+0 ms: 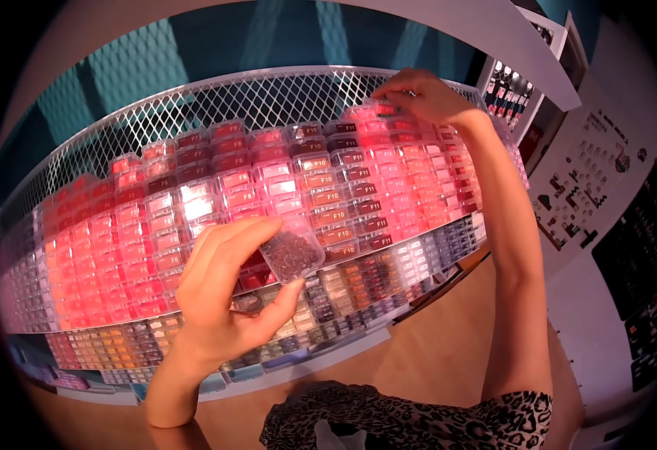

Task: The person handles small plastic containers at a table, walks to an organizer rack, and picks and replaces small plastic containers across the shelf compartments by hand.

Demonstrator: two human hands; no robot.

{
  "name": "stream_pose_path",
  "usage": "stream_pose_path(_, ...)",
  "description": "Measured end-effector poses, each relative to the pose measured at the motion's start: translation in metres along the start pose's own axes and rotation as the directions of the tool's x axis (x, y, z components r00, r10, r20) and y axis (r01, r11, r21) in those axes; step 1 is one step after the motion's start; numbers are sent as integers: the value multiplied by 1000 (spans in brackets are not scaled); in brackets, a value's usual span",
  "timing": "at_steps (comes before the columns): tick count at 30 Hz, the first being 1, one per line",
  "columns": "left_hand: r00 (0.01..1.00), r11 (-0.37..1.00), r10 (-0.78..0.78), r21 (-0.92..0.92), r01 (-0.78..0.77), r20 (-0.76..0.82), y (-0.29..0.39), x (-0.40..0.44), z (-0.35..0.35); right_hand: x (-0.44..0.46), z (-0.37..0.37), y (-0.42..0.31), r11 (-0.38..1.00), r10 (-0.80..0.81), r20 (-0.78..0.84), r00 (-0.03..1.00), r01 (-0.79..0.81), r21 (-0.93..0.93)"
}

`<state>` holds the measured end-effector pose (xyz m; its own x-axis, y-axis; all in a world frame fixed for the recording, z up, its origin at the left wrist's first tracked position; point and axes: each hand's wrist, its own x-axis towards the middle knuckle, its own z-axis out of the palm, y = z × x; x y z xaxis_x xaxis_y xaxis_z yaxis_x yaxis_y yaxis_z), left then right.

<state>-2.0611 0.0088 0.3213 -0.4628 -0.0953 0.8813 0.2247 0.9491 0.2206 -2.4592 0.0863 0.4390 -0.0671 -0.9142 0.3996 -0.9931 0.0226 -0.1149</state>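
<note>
My left hand (227, 281) pinches a small clear plastic box (293, 253) between thumb and fingers. Small dark reddish-brown pieces, possibly beads, fill the box. It is held in front of the rack's lower rows, covering some of them. At the top of the rack, my right hand (426, 96) has its fingers bent down at the uppermost pink-filled boxes (381, 111). The fingertips are partly hidden, and what they grip is not clear. Stacked columns of labelled boxes (333, 196) in pinks, reds and browns lie below both hands.
White wire mesh (291, 94) backs the curved rack. A lower tier (343, 289) holds boxes in brown, orange and grey. Wooden floor (388, 360) shows below. On the right stand a white panel with small dark items (580, 180) and a shelf (510, 86).
</note>
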Motion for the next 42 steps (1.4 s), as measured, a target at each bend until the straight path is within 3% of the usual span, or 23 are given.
stream_pose_path(1, 1000, 1000, -8, -3, 8, -13, 1, 0, 1, 1, -1, -1, 996, 65, 39, 997, -67, 52)
stream_pose_path(4, 1000, 1000, -10, 2, 10, -6, 1, 1, 1, -1, 1, 4, 977, -19, 40, 999, 10, 211)
stream_pose_path(7, 1000, 1000, 7, 11, -7, -10, 1, 1, 3, -9, 2, -4, 953, 110, 50, 993, -120, 278)
stream_pose_path(10, 1000, 1000, 9, 22, -9, -9, 1, 1, 3, -12, -2, -5, 984, -25, 71, 997, 13, 176)
stream_pose_path(13, 1000, 1000, 10, 27, -10, -10, 2, 1, 4, -7, -1, 4, 964, -36, 106, 994, 7, 266)
stream_pose_path(22, 999, 999, 36, 31, -35, -27, -1, 1, 3, -19, 7, -19, 740, 151, -246, 957, 56, 670)
stream_pose_path(24, 998, 998, 47, 36, -46, -40, -2, 0, 3, -26, 12, -24, 932, -136, -615, 777, 310, 186)
stream_pose_path(25, 997, 998, 53, 37, -51, -50, -3, 0, 4, -30, 13, -28, 926, -328, -703, 631, 362, -107)
stream_pose_path(28, 996, 997, 70, 36, -68, -62, -4, 0, 4, -50, 17, -47, 900, -409, -742, 532, 371, -231)
stream_pose_path(32, 997, 996, 80, 35, -80, -22, -5, -1, 2, -67, 22, -61, 857, -512, -686, 517, 364, -365)
stream_pose_path(37, 996, 996, 86, 30, -86, -20, -4, -1, 3, -69, 35, -61, 778, -627, -547, 555, 412, -474)
stream_pose_path(42, 995, 995, 97, 27, -96, -24, -6, -2, 2, -71, 45, -64, 841, -540, -510, 670, 401, -363)
